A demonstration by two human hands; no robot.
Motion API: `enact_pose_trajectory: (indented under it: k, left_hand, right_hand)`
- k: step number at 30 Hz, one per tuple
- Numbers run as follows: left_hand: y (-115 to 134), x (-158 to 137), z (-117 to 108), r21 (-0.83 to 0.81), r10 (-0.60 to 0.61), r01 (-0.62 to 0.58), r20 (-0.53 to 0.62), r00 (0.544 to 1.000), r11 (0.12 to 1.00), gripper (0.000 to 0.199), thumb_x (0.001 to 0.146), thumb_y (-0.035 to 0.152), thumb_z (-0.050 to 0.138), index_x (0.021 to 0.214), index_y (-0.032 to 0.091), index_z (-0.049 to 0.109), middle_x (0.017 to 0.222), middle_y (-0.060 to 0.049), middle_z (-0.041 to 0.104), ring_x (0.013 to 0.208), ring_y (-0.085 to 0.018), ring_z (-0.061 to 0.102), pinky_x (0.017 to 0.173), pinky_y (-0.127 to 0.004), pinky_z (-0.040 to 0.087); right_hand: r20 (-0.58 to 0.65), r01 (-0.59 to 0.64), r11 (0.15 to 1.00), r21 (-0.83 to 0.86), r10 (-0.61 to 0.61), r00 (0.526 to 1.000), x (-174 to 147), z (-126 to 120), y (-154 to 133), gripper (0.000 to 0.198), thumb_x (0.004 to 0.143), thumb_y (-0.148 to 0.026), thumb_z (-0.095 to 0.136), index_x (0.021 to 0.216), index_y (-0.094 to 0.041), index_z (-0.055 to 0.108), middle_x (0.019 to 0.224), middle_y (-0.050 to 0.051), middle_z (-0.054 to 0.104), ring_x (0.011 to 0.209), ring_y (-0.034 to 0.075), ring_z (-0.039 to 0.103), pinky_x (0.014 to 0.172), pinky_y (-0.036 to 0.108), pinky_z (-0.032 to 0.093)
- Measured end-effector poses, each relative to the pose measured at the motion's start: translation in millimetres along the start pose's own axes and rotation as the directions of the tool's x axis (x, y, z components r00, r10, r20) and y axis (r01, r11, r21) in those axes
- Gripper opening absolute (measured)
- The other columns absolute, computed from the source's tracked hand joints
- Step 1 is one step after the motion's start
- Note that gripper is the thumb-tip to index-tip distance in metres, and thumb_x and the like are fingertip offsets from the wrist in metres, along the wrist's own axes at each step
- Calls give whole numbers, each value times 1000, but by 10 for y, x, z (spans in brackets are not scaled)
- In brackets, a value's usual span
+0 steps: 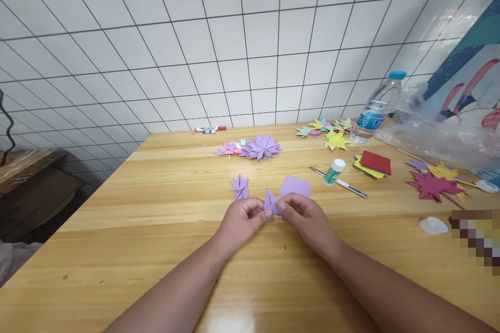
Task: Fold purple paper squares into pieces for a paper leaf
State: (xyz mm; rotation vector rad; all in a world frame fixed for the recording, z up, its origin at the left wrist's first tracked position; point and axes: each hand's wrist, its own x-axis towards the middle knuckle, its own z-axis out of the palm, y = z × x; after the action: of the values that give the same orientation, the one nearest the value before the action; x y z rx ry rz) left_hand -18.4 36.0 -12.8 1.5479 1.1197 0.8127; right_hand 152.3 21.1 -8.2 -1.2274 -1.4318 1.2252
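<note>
A small folded piece of purple paper (271, 202) with a pointed top is held between both hands, low over the wooden table. My left hand (242, 221) pinches its left lower edge with thumb and fingers. On the other side, my right hand (307, 218) grips the right edge the same way. Just beyond my left hand lies a folded purple paper star piece (240, 186). A flat purple paper sheet (295, 186) with rounded corners rests behind my right hand, which partly covers its front.
Beyond my hands lie layered purple paper stars (262, 147) and markers (211, 129). To the right are a glue stick (334, 172), a craft knife (351, 188), stacked coloured paper (375, 162), a water bottle (375, 109), a dark pink paper star (432, 186) and a white cap (433, 226).
</note>
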Motion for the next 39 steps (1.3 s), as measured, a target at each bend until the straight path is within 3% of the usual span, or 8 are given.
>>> enact_pose_trajectory:
  k: [5, 14, 21, 28, 33, 35, 37, 39]
  left_hand:
    - [55, -12, -25, -4, 67, -67, 21, 998, 998, 29, 80, 38, 54, 64, 14, 58, 56, 4, 45, 56, -10, 41, 54, -20, 31]
    - [9, 1, -47, -67, 39, -37, 25, 999, 997, 31, 81, 39, 52, 72, 13, 67, 63, -1, 57, 61, -12, 47, 60, -22, 36]
    - [41, 9, -42, -75, 5, -6, -18, 1000, 997, 30, 78, 38, 56, 61, 14, 59, 53, 4, 47, 54, -9, 41, 53, -20, 31]
    - [-14, 29, -13, -203, -25, 21, -15, 1000, 979, 17, 74, 29, 61, 82, 14, 58, 62, 1, 59, 57, -11, 52, 56, -21, 38]
    - [-39, -1, 0, -87, 63, -71, -94, 994, 994, 50, 71, 23, 65, 117, 20, 46, 102, -8, 64, 83, -17, 60, 62, -23, 42]
    - [-49, -10, 3, -12, 93, -94, -77, 993, 996, 41, 72, 25, 64, 112, 20, 53, 103, -8, 63, 87, -18, 59, 64, -23, 43]
    - [-55, -17, 1, 48, 97, -97, 7, 995, 994, 20, 77, 30, 59, 92, 16, 64, 87, -6, 66, 79, -18, 60, 65, -24, 44]
    - [-51, -22, -8, 84, 94, -102, 87, 992, 991, 25, 82, 34, 52, 76, 15, 67, 74, -4, 66, 72, -17, 59, 65, -25, 44]
  right_hand:
    - [17, -8, 1000, 14, 8, 1000, -3, 22, 41, 17, 76, -34, 58, 74, -17, 59, 66, -2, 57, 63, 12, 52, 61, 23, 41]
    - [40, -26, 995, -95, 30, 999, -11, 37, 45, 6, 73, -19, 53, 79, -19, 53, 64, -4, 54, 56, 10, 49, 53, 21, 39]
    - [23, 62, 980, -189, -59, 998, -31, 60, 154, 24, 70, -13, 54, 90, -23, 46, 69, -6, 52, 57, 9, 49, 53, 21, 39]
    - [-24, 85, 978, -190, -92, 996, -31, 43, 84, 25, 77, -20, 52, 101, -24, 49, 74, -3, 56, 61, 11, 51, 56, 22, 41]
    - [43, 147, 954, -260, -141, 989, -57, 30, 25, 13, 84, -25, 46, 86, -21, 58, 70, -1, 60, 63, 12, 54, 57, 23, 40]
    - [71, 194, 922, -335, -181, 981, -68, 29, 12, 15, 84, -24, 46, 82, -22, 60, 72, -1, 62, 65, 13, 55, 58, 23, 40]
    - [69, 212, 903, -375, -200, 977, -74, 30, 9, 14, 84, -23, 47, 82, -23, 61, 74, -1, 63, 68, 13, 56, 60, 24, 40]
    - [40, 184, 918, -352, -181, 983, -68, 31, 18, 12, 83, -24, 49, 84, -23, 60, 74, -1, 63, 67, 13, 56, 60, 24, 41]
